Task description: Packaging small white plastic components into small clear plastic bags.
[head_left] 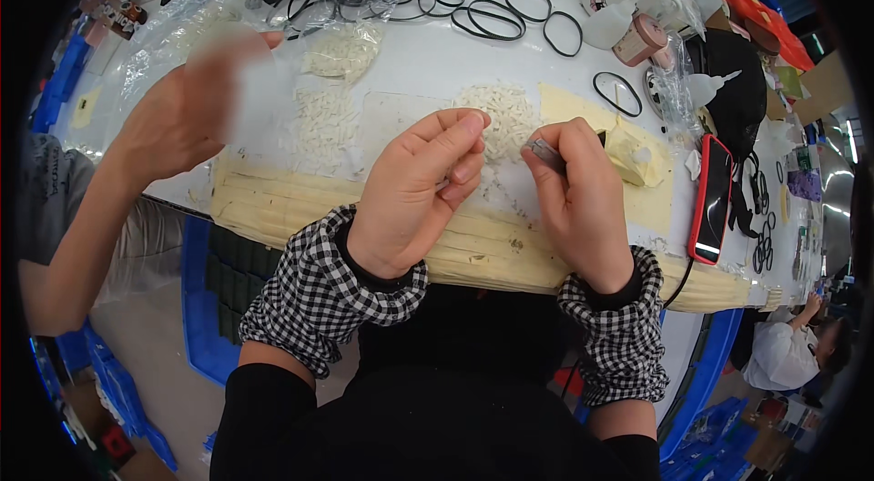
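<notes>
My left hand (421,185) is above the near side of the table, thumb pressed to the index finger and the other fingers curled. What it pinches, if anything, I cannot make out. Opposite it, my right hand (587,199) is closed, with a small grey piece (544,151) between thumb and fingers; its kind is too small to tell. Just beyond the hands lies a pile of small white pieces (501,108). Further left spreads a second pile of similar white pieces (325,121), below a clear bag of such pieces (346,51).
Another person's hand (173,121) reaches in from the left, partly blurred. Black rubber rings (489,19) cover the table's far side. Yellow tape (473,253) covers the near edge. At right are a yellow wrapped lump (637,158), a red-cased phone (710,199) and white squeeze bottles (608,24).
</notes>
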`<state>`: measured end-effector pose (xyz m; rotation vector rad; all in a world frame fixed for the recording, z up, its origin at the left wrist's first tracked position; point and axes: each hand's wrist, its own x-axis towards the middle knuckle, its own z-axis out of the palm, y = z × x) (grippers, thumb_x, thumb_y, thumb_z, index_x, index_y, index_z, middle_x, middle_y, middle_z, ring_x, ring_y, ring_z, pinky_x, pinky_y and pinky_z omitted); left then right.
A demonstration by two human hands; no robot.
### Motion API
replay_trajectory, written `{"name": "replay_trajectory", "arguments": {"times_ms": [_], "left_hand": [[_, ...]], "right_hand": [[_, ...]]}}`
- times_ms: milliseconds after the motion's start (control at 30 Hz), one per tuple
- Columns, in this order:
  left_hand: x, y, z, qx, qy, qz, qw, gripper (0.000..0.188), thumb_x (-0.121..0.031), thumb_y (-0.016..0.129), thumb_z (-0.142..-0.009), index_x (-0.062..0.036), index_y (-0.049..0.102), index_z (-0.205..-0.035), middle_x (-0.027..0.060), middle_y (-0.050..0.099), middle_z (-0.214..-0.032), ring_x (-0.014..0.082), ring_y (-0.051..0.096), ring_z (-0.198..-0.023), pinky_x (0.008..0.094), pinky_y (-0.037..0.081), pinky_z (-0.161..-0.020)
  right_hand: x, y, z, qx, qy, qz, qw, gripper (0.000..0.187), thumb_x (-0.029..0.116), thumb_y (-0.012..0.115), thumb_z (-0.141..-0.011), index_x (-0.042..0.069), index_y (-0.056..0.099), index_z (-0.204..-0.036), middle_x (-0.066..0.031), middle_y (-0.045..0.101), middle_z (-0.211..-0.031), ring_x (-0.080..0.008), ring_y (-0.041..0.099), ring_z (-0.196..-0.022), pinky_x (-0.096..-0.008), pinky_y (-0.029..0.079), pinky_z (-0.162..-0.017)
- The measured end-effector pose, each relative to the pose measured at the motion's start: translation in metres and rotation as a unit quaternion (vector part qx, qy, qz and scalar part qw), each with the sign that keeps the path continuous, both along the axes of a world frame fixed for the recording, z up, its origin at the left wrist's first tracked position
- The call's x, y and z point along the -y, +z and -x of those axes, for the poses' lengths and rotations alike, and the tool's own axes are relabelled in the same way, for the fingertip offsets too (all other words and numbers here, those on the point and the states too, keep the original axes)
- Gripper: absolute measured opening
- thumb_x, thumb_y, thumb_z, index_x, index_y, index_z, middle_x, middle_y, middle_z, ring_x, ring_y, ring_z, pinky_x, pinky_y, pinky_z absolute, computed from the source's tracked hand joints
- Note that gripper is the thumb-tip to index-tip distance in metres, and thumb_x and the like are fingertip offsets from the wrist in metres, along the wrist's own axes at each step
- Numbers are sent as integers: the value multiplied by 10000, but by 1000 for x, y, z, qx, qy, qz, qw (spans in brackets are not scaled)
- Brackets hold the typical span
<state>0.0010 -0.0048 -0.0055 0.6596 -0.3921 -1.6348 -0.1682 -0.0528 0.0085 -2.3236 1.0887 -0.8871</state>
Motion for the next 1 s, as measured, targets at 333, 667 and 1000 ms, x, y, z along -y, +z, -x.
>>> {"name": "replay_trajectory", "arguments": {"times_ms": [333, 667, 1000], "left_hand": [[-4, 2, 1, 103, -93, 37, 990, 137, -189, 532, -972, -57, 562, -992, -60, 462, -727, 44, 370, -639, 180, 310, -579], [-4, 3, -1, 100, -106, 44, 988, 160, -219, 497, -989, -70, 548, -965, -62, 461, -734, 31, 351, -611, 170, 299, -564], [1, 20, -56, -148, 94, 42, 984, 304, -143, 330, -1031, -76, 391, -1321, -50, 332, -650, 46, 268, -508, 191, 232, -463]], "right_hand": [[-15, 15, -7, 97, 25, -56, 993, 112, 28, 643, -837, 7, 537, -869, -84, 507, -761, -199, 505, -627, -276, 395, -519], [-18, 18, -9, 104, 22, -85, 991, 116, -4, 639, -825, 7, 535, -875, -70, 503, -754, -169, 481, -601, -263, 383, -513], [-12, 4, -6, 119, -33, -18, 992, 72, 13, 588, -888, 13, 520, -865, -13, 448, -744, -64, 389, -599, -195, 325, -503]]}}
